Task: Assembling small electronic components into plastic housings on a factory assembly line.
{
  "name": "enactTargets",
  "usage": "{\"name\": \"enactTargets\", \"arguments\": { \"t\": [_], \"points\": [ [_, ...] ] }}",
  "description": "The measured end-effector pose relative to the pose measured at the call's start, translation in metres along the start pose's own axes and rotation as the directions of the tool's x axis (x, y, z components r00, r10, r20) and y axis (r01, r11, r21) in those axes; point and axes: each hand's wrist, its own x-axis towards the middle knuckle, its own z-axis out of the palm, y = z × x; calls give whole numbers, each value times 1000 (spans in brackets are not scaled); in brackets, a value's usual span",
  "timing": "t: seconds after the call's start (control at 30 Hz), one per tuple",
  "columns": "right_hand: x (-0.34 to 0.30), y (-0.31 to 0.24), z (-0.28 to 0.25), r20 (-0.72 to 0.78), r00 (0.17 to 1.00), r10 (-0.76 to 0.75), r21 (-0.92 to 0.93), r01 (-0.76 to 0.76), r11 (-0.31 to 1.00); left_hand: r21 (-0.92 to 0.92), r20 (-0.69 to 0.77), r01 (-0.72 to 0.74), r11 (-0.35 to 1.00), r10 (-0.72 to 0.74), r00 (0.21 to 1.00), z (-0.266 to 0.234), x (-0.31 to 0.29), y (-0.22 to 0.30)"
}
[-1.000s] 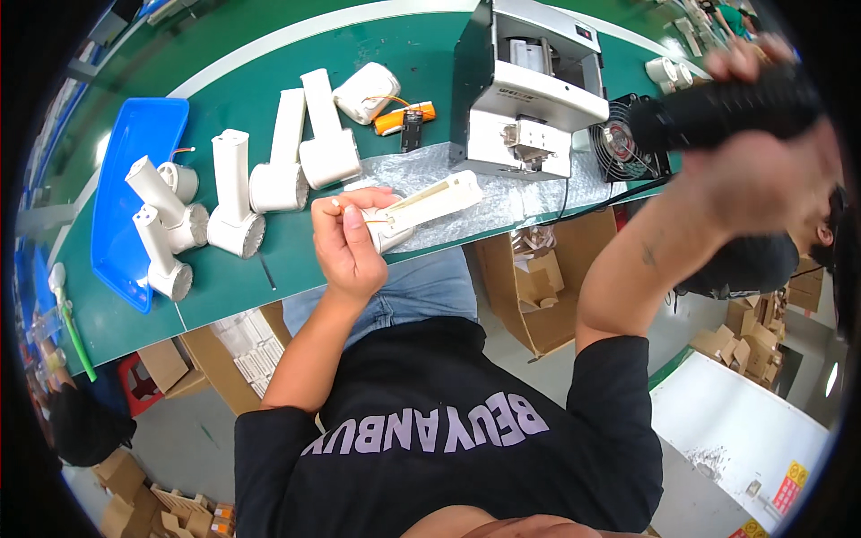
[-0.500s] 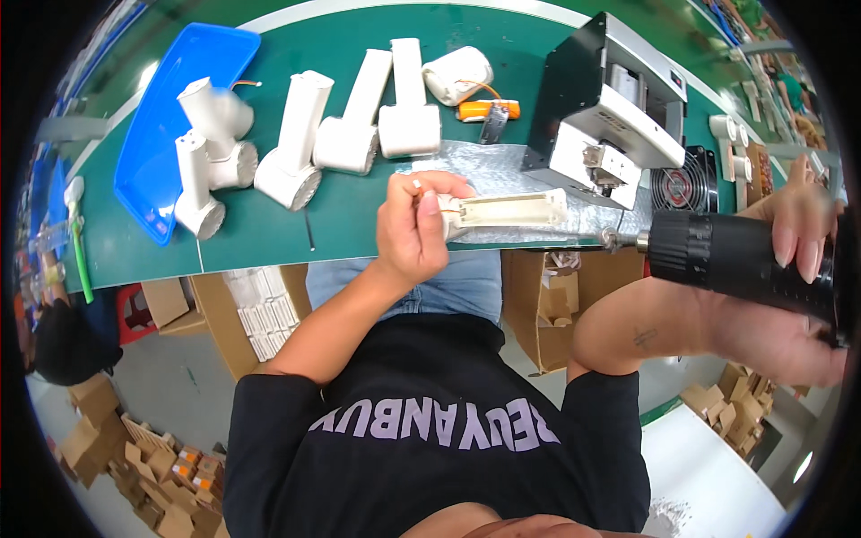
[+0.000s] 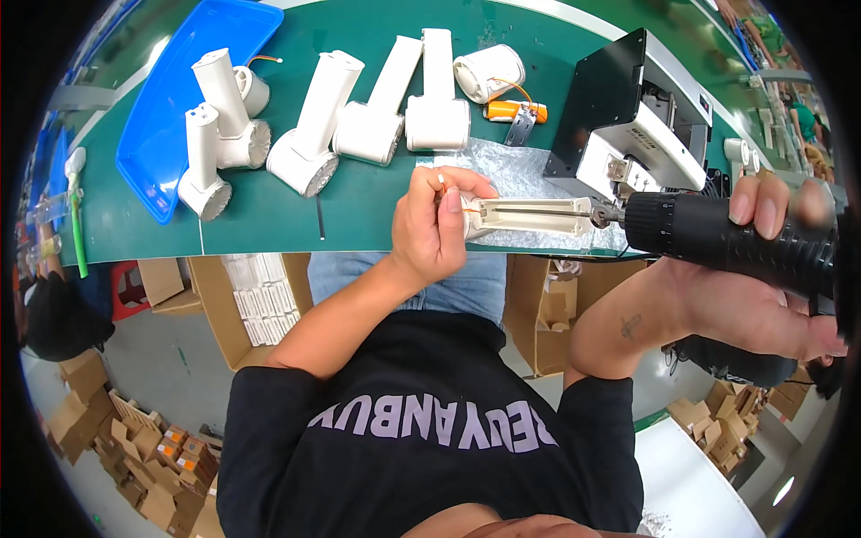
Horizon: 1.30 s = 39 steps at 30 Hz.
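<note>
Right grip (image 3: 740, 309) holds driver (image 3: 695, 229), rear cropped.

The person's two hands (image 3: 429, 226), one black driver (image 3: 700, 229), one orange cylinder (image 3: 502, 111)

Large pale-lilac capital lettering, upside down in this view, runs across the black short-sleeved fabric shirt (image 3: 430, 403), on the body side of the left-hand fingers (image 3: 451, 212). Beyond them and to the right, dark print marks the silver front of the black-and-silver metal box machine (image 3: 664, 148). Small white marks ring the collar of the black cylindrical power screwdriver (image 3: 708, 229), just left of the right-hand fingers (image 3: 771, 204).
</note>
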Motion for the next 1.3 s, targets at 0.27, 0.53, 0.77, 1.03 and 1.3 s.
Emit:
{"name": "enactTargets", "arguments": {
  "t": [0.27, 0.53, 0.77, 1.03, 1.3],
  "points": [
    [-13, -10, -5, -98, 995, -5, -99, -4, 995, -1, -8, -17, 1000, 17, 1000, 2, 0, -1],
    [-20, -11, -5, -181, 982, -57, -172, 26, 985, 11, 61, 92, 996, -93, 994, -3, 3, 4],
    [18, -60, -13, -442, 880, -174, 8, 197, 980, 213, 273, 163, 963, -219, 937, -39, 24, 44],
    [36, -97, -22, -322, 873, -368, 53, 404, 913, 645, 187, -267, 716, 191, 964, -61, 278, -16],
    [2, -34, 10, -214, 958, -190, -250, 135, 959, 686, 385, -197, 700, -119, 915, -11, 362, -160]
  ]
}}
